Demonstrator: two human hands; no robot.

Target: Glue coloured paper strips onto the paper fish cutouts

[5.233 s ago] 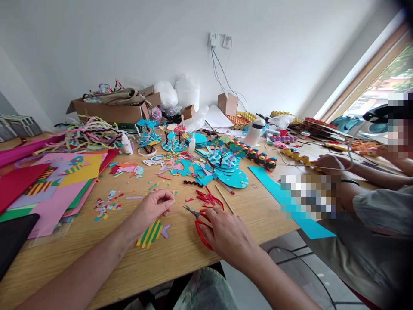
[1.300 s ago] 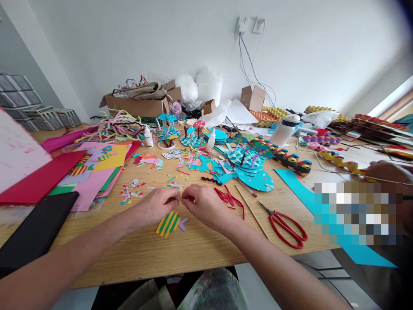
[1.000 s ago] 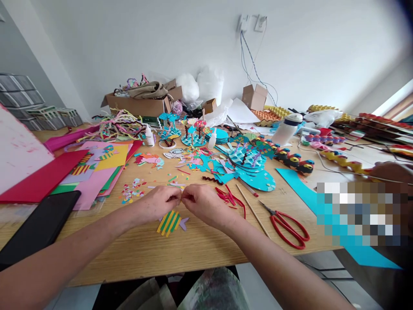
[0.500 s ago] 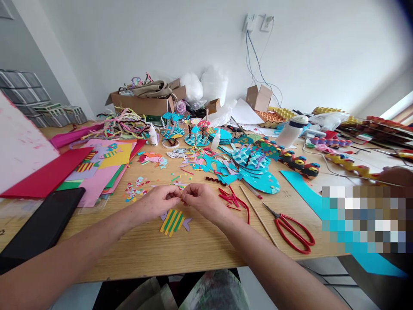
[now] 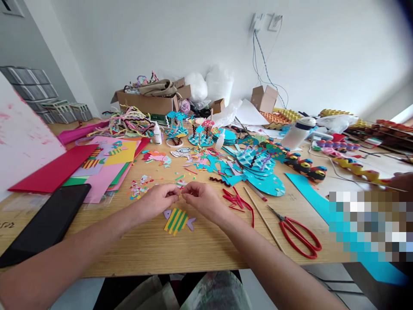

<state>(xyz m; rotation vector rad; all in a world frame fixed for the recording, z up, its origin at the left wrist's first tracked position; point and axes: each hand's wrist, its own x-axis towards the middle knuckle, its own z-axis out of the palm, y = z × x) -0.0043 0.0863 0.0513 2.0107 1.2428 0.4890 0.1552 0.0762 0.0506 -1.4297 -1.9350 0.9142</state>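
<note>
My left hand (image 5: 164,197) and my right hand (image 5: 202,201) are held close together above the table, their fingertips pinched and almost meeting. Whatever is between the fingers is too small or hidden to make out. Just below them lies a paper fish (image 5: 177,221) with yellow and green stripes and a lilac head and tail. Small colourful paper scraps (image 5: 139,187) are scattered left of my left hand. To the right of my right hand are red paper strips (image 5: 237,199), a thin wooden stick (image 5: 263,217) and red-handled scissors (image 5: 298,234).
A black phone-like slab (image 5: 47,226) and stacked coloured paper (image 5: 100,183) lie at left. Farther back stand glue bottles (image 5: 157,133), turquoise paper crafts (image 5: 254,159) and a cardboard box (image 5: 148,101). A blue paper strip (image 5: 305,193) runs along the right, near another person's hand (image 5: 402,181).
The view has shifted slightly, so the table things appear farther right. My fingertips stay pinched close together, and more of the striped fish's head shows now.
</note>
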